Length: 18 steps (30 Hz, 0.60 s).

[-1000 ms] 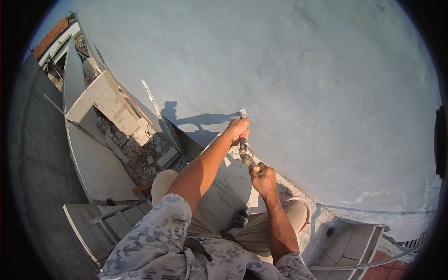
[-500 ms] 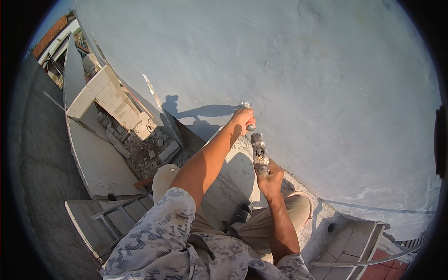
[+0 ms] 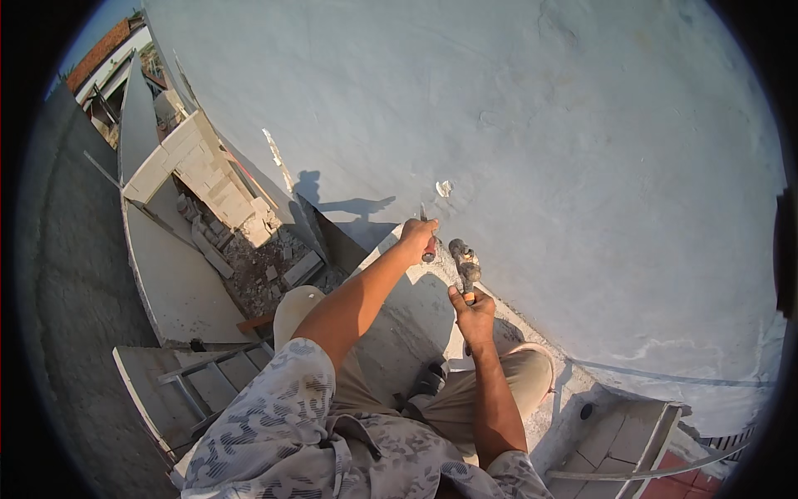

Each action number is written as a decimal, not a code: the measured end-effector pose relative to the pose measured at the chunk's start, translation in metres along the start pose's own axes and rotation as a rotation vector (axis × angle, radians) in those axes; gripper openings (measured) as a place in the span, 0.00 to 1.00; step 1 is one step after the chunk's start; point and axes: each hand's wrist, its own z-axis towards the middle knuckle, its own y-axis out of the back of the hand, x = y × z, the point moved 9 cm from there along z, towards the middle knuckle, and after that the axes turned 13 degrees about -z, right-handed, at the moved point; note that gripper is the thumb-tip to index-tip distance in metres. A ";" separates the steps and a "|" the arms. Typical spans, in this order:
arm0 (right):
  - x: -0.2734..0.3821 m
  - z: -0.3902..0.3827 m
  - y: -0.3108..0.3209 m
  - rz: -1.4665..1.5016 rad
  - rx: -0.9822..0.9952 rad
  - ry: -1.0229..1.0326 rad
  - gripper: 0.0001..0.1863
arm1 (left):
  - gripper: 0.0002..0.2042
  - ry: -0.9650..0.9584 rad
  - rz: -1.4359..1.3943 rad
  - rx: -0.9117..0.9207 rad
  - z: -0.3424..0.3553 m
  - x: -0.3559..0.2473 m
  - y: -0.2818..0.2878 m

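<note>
My left hand (image 3: 414,243) grips a red-handled chisel (image 3: 429,249), its metal blade pointing up, just below a small white chipped patch (image 3: 444,188) in the grey plastered wall (image 3: 582,166). My right hand (image 3: 472,320) is closed round the handle of a hammer (image 3: 464,259) with a worn dusty head and an orange band on its handle. The head is beside the chisel's butt, apart from it. My knees and a sandalled foot (image 3: 428,382) are on a rough concrete ledge (image 3: 519,326).
Down at the left lie concrete slabs (image 3: 174,283), a block wall (image 3: 204,175) and rubble (image 3: 262,262), with a metal ladder (image 3: 216,382) near my left side. A red-roofed building (image 3: 100,50) stands far off. At lower right are tiles and a metal rail (image 3: 632,474).
My left hand has pulled the chisel down off the wall, showing the chipped patch. My right hand and hammer have shifted slightly, the head now tilted beside the chisel.
</note>
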 end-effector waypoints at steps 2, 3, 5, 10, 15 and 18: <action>-0.020 0.002 -0.005 0.042 0.024 -0.051 0.17 | 0.11 0.046 0.170 -0.062 -0.030 0.022 0.037; -0.026 0.008 -0.007 0.049 -0.012 -0.019 0.14 | 0.11 0.055 0.166 -0.078 -0.036 0.027 0.063; -0.017 0.012 -0.014 -0.041 -0.008 0.047 0.10 | 0.09 0.194 0.196 0.165 -0.062 0.055 0.104; -0.010 0.023 -0.044 0.298 0.297 -0.201 0.33 | 0.10 0.216 0.135 0.106 -0.163 0.040 0.176; -0.026 0.036 -0.071 0.014 0.420 -0.176 0.37 | 0.14 0.124 -0.035 -0.039 -0.235 0.019 0.223; -0.046 0.046 -0.096 -0.068 0.554 -0.080 0.36 | 0.13 0.044 -0.185 -0.116 -0.258 0.014 0.234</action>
